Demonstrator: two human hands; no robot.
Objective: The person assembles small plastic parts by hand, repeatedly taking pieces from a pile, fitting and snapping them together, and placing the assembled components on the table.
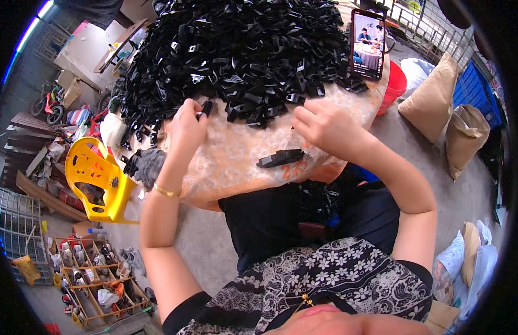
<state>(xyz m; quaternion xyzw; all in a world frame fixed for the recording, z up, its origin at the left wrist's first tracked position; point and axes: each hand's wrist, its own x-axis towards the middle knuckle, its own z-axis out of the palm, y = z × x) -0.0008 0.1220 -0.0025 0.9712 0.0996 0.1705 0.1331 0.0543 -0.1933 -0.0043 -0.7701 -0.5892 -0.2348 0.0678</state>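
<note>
A big heap of small black plastic parts (231,56) covers the far side of a table with a pale orange patterned tablecloth (225,151). At the heap's near edge, my left hand (187,127) is closed on a black plastic part (205,109), pinched between thumb and fingers. My right hand (321,124) is held over the cloth to the right, its fingers curled together. Whatever those fingers hold, if anything, is too small to make out. Between my hands and closer to me, a longer black plastic piece (281,158) lies by itself on the cloth.
A phone (368,44) stands upright at the heap's right side. Beyond the table are a red bucket (394,86), brown sacks (432,100) and a blue crate (479,92). A yellow chair (97,178) and dark cloth (148,166) are at left, a shoe rack (97,279) lower left.
</note>
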